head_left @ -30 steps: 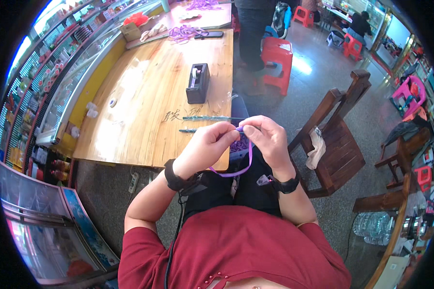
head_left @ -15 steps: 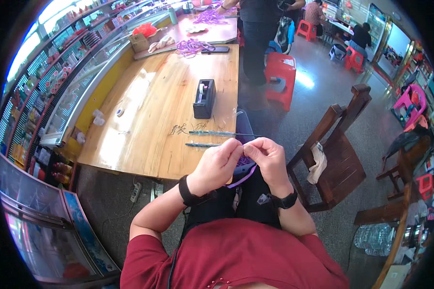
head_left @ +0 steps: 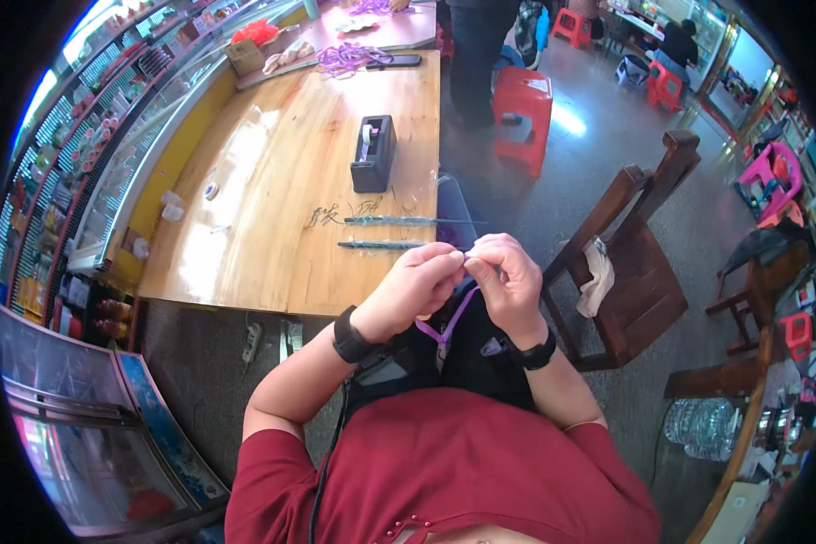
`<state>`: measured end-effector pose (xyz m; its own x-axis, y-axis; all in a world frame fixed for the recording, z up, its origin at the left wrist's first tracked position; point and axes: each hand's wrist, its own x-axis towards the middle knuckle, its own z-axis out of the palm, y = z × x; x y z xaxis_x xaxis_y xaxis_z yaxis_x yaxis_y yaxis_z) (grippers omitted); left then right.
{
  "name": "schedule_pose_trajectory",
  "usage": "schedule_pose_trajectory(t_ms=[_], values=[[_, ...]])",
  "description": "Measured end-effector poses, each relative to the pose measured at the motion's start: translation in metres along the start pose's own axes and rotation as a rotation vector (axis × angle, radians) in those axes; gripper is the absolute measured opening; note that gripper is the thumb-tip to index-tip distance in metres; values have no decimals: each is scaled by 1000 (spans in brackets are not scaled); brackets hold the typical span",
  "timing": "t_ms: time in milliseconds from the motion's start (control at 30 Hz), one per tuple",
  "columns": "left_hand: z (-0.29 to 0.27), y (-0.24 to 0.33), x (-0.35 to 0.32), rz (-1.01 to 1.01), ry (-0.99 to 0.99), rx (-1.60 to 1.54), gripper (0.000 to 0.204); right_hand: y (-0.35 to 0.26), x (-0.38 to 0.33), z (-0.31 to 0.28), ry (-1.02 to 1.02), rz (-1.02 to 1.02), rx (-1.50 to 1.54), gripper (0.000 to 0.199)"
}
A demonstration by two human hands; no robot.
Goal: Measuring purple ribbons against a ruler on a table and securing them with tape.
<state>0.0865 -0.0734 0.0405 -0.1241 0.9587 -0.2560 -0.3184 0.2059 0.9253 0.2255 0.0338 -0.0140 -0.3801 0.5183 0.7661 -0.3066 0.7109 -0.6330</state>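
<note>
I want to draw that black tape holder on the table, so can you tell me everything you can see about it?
The tape holder is black, long and blocky, and looks like plastic. A pale tape roll shows in its opening. It sits on the wooden table, toward the right edge, its length running mostly away from the person. Neither the left hand nor the right hand touches it. Its underside is hidden.

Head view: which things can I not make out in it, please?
In the head view:
Ribbon: the pinched part is hidden by the left hand and right hand.
Lower rod: partly behind the left hand.
Standing person: upper body cut off by the top edge.
Shelf goods: mostly too small to identify.
</note>
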Motion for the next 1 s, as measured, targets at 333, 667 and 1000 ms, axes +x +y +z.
schedule_pose_trajectory(t_ms=[333, 667, 1000], values=[[-8, -36, 13, 312, 110, 627, 22, 12, -16, -18, -152, 190, -81, 22], [11, -64, 28, 404, -38, 992, 28, 61, -25, -45, -39, 478, -206, 16], [11, -73, 33, 336, -301, 1167, 50, 102, 5, -37, -114, 333, -296, 15]])
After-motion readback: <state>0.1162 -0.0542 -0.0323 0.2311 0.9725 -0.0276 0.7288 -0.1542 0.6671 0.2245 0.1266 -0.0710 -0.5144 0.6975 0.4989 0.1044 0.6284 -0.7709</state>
